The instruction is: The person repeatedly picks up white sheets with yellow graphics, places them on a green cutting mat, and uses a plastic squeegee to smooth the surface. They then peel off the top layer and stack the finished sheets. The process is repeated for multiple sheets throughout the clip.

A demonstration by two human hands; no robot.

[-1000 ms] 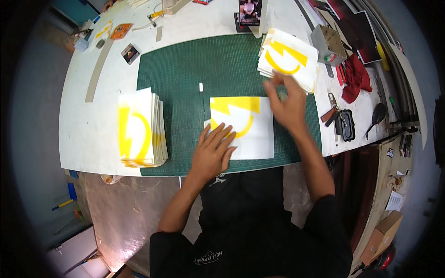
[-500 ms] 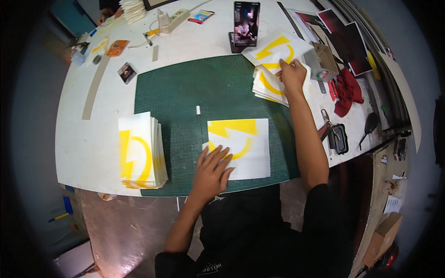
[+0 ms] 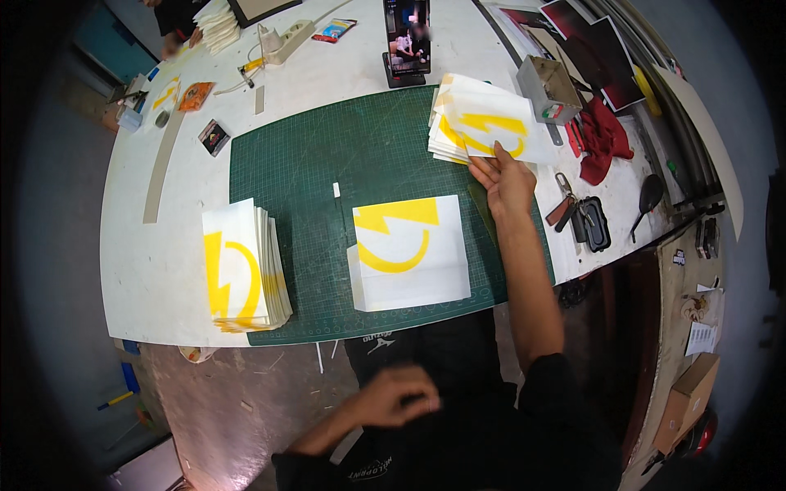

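Observation:
My right hand [image 3: 509, 184] pinches the near edge of a white paper sheet [image 3: 495, 127] with a yellow print. That sheet lies over a stack of similar papers [image 3: 447, 146] at the far right of the green cutting mat [image 3: 311, 147]. In front of me, a single white and yellow paper [image 3: 413, 282] rests flat on the mat, with a folded flap at its left side. My left hand [image 3: 401, 395] is off the table by my body, its fingers curled and smeared by motion. On the left stands a thick pile of folded white and yellow papers [image 3: 237, 270].
A phone on a stand [image 3: 407, 49] is at the back. To the right are a grey box [image 3: 550, 88], a red cloth [image 3: 606, 146], keys [image 3: 565, 196] and a black case [image 3: 596, 223]. A power strip [image 3: 291, 42] lies behind; another person's hand [image 3: 170, 45] shows far left.
My left hand has lifted off the middle paper and drawn back toward my body. My right hand has come nearer, turning the top sheet on the stack. The whole view has shifted slightly.

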